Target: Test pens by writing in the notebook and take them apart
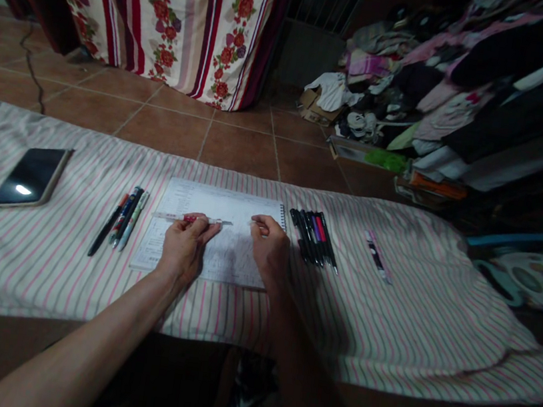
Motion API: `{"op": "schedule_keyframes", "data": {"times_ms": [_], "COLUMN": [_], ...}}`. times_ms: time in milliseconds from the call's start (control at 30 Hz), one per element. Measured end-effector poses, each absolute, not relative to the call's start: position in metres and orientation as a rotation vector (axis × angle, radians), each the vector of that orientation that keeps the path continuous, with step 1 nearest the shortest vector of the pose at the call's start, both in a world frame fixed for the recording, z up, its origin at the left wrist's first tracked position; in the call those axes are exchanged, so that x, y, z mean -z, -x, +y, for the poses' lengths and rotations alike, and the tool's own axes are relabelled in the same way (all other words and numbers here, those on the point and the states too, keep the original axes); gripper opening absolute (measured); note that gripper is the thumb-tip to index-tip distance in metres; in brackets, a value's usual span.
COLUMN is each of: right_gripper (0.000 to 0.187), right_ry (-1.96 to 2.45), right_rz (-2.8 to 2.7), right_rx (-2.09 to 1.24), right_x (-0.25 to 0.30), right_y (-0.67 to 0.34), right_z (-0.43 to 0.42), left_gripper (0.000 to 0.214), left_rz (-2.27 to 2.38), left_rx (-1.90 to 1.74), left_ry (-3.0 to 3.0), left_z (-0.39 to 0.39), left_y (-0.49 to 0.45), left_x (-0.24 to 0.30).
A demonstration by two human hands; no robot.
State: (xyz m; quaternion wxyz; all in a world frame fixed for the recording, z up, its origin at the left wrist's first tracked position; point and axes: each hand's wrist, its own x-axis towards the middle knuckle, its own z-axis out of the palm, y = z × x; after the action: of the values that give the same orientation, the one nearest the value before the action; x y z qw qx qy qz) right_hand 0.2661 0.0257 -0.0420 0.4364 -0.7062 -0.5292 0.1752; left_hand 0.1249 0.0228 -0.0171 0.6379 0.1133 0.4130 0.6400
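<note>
My left hand (186, 242) is closed on a clear pen with a red grip (193, 219), held level over a spiral notebook (231, 204) with lined, written pages. My right hand (269, 247) rests on the notebook's right side, fingers pinched on a small piece near the pen's tip; I cannot make out what it is. The notebook lies on a striped cloth (65, 269) spread over the floor.
Three pens (122, 217) lie left of the notebook and several dark pens (313, 235) to its right. One more pen (378, 255) lies further right. A phone (31, 175) sits at the cloth's left. A clothes pile (420, 83) and a floral curtain (177, 15) stand behind.
</note>
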Motion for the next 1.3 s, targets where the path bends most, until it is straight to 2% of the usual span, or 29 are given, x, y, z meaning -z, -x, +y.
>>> {"op": "schedule_keyframes", "data": {"times_ms": [300, 533, 800, 1133, 1300], "right_gripper": [0.017, 0.018, 0.019, 0.016, 0.018], "right_ry": [1.928, 1.886, 1.657, 1.556, 1.529], "right_rz": [-1.433, -1.473, -1.622, -1.633, -1.534], "right_rx": [-0.228, -0.171, -0.364, -0.323, -0.409], "right_x": [0.044, 0.044, 0.043, 0.047, 0.049], "right_y": [-0.273, -0.275, -0.263, -0.272, -0.279], "right_z": [0.024, 0.02, 0.016, 0.015, 0.013], "left_gripper": [0.017, 0.02, 0.018, 0.015, 0.016], "left_rz": [0.989, 0.967, 0.956, 0.998, 1.009], "left_rx": [-1.451, -1.446, -1.447, -1.424, -1.405], "left_ry": [-0.321, -0.319, -0.337, -0.393, -0.42], "left_z": [0.023, 0.022, 0.021, 0.02, 0.021], "left_y": [-0.126, -0.125, -0.125, -0.125, -0.125], "left_x": [0.022, 0.022, 0.023, 0.026, 0.03]}}
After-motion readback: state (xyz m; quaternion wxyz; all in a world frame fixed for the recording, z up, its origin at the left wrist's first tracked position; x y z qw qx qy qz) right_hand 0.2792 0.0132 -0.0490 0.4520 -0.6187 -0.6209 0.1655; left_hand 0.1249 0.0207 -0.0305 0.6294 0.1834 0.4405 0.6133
